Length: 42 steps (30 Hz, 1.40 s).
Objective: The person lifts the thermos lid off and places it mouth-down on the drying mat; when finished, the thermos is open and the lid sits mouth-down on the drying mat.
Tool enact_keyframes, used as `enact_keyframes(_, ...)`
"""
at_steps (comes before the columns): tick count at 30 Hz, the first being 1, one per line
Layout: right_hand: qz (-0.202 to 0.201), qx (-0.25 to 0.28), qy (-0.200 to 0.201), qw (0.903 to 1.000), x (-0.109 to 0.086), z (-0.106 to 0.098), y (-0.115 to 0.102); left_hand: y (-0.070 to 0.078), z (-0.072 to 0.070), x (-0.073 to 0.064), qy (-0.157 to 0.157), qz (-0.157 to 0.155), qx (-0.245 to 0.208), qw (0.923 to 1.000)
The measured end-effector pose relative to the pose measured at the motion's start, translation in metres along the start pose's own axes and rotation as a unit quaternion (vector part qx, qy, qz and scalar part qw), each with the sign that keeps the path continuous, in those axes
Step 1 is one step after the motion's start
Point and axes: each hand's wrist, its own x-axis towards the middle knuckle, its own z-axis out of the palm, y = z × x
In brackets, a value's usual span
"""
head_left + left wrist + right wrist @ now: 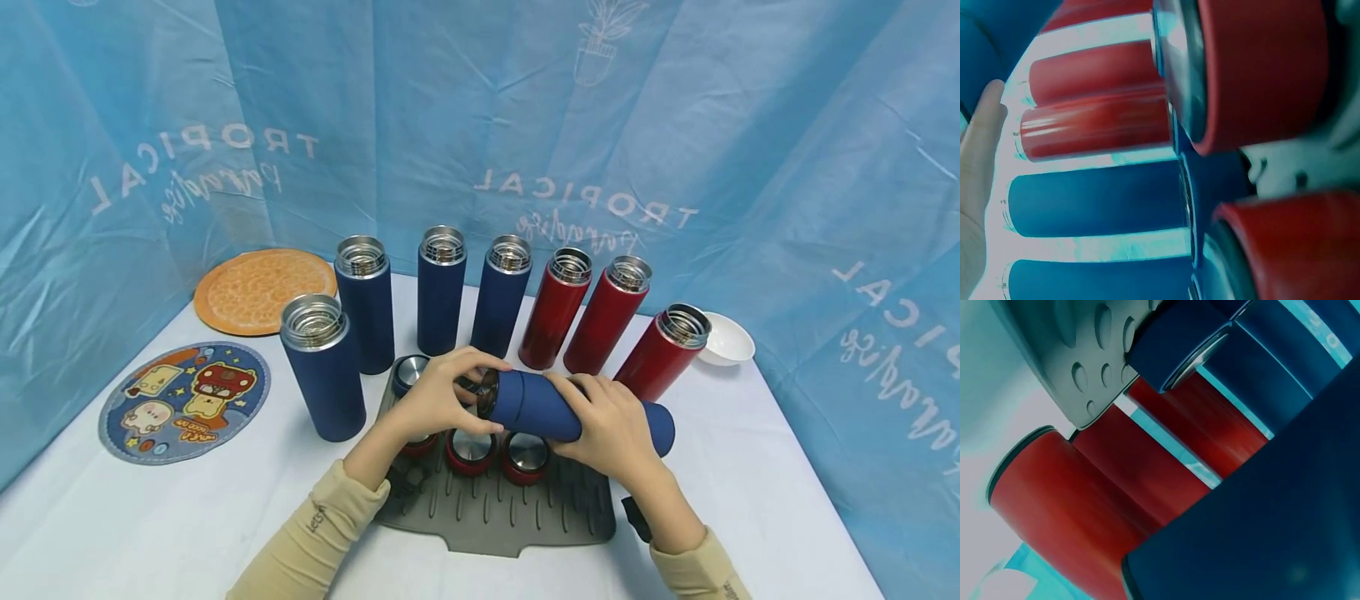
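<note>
My right hand (pixel 606 421) grips the body of a blue thermos (pixel 547 407), which lies tilted nearly level above the mat. At its left end sits a blue lid (pixel 510 395), its shiny dark top turned toward my left palm. The left hand (pixel 442 396) holds this lid, thumb below and forefinger above; part of the grip is hidden. In the right wrist view the blue thermos (pixel 1260 519) fills the lower right. Beneath the hands, red lids (pixel 471 450) and a blue lid (pixel 409 372) rest on a grey ridged mat (pixel 495 521).
Behind stand several open blue thermoses (pixel 441 304) and three open red thermoses (pixel 555 317). A white bowl (pixel 726 342) is at the right. On the left lie an orange round mat (pixel 262 292) and a blue cartoon mat (pixel 187 400). Blue curtains (pixel 480 108) surround the white table (pixel 750 467).
</note>
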Motion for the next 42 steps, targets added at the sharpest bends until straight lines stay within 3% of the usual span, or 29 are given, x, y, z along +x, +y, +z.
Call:
enact_keyframes(6, -0.009, -0.033, 0.034, 0.9989, 0.001, 0.001, -0.001, 0.007, 0.004, 0.002, 0.031, -0.080, -0.039, 0.9955)
enact_keyframes(10, -0.023, -0.064, 0.056, 0.9961, 0.003, 0.002, -0.001, 0.008, 0.007, 0.004, 0.039, -0.156, -0.083, 0.9835)
enact_keyframes(12, -0.029, -0.077, 0.060, 0.9948, 0.004, 0.001, -0.001, 0.006, 0.007, 0.004, 0.030, -0.179, -0.105, 0.9778)
enact_keyframes(13, -0.030, -0.080, 0.060, 0.9945, 0.005, 0.000, -0.001, 0.005, 0.006, 0.004, 0.019, -0.173, -0.108, 0.9787)
enact_keyframes(15, -0.029, -0.084, 0.056, 0.9944, 0.005, -0.003, 0.000, 0.002, 0.003, 0.003, -0.009, -0.133, -0.102, 0.9858)
enact_keyframes(18, -0.021, -0.086, 0.048, 0.9950, 0.005, -0.006, 0.001, 0.000, -0.002, 0.002, -0.052, -0.021, -0.068, 0.9961)
enact_keyframes(20, -0.016, -0.087, 0.044, 0.9951, 0.005, -0.008, 0.001, 0.000, -0.005, 0.002, -0.067, 0.042, -0.043, 0.9960)
enact_keyframes(22, -0.016, -0.085, 0.043, 0.9953, 0.005, -0.010, 0.002, -0.001, -0.007, 0.002, -0.067, 0.079, -0.030, 0.9942)
enact_keyframes(25, -0.022, -0.085, 0.046, 0.9951, 0.005, -0.010, 0.002, -0.002, -0.009, 0.002, -0.055, 0.077, -0.031, 0.9950)
enact_keyframes(29, -0.030, -0.083, 0.050, 0.9948, 0.005, -0.009, 0.002, 0.000, -0.010, 0.002, -0.042, 0.011, -0.018, 0.9989)
enact_keyframes(33, -0.036, -0.083, 0.050, 0.9947, 0.006, -0.008, 0.000, 0.002, -0.011, 0.003, -0.046, -0.069, 0.005, 0.9965)
enact_keyframes(36, -0.038, -0.083, 0.049, 0.9946, 0.006, -0.008, 0.000, 0.003, -0.011, 0.003, -0.057, -0.094, 0.006, 0.9940)
enact_keyframes(38, -0.037, -0.083, 0.048, 0.9947, 0.006, -0.008, -0.001, 0.002, -0.011, 0.003, -0.063, -0.084, -0.001, 0.9945)
enact_keyframes(42, -0.028, -0.084, 0.046, 0.9950, 0.007, -0.009, 0.000, 0.002, -0.011, 0.002, -0.071, 0.009, 0.000, 0.9974)
